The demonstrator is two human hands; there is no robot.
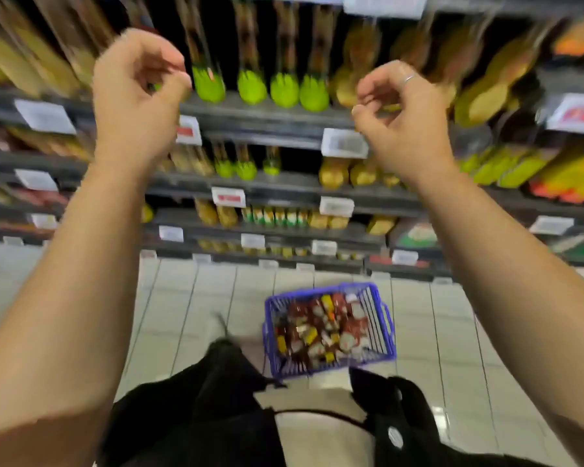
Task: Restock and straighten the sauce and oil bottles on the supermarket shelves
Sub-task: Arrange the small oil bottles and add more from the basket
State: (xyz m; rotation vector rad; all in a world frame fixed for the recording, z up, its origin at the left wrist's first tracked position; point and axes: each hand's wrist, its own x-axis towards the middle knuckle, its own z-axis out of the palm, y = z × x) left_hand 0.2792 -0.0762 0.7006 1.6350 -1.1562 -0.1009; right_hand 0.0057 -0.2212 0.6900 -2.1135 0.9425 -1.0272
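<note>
Hovering empty with loosely curled fingers, left hand (139,96) and right hand (402,112) face green-capped bottles (284,89): likely heavy, slippery; grasp mid-body.

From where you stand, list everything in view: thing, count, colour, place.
Green-capped bottles: at least four in a row, bright green caps, upper shelf between the hands; more on the shelf below.
Yellow bottles: count unclear from blur, yellow-gold, shelves right of centre.
Shelves: several tiers, dark grey, across the back.
Price tags: many, white, on the shelf edges.
Basket: one, blue, on the floor, filled with mixed red, yellow and white packs.
Floor: pale tiles, below the shelves.
Bag: one, black, at the bottom.
Left hand: raised, fingers loosely curled, holding nothing.
Right hand: raised, fingers loosely curled, holding nothing, ring on one finger.
</note>
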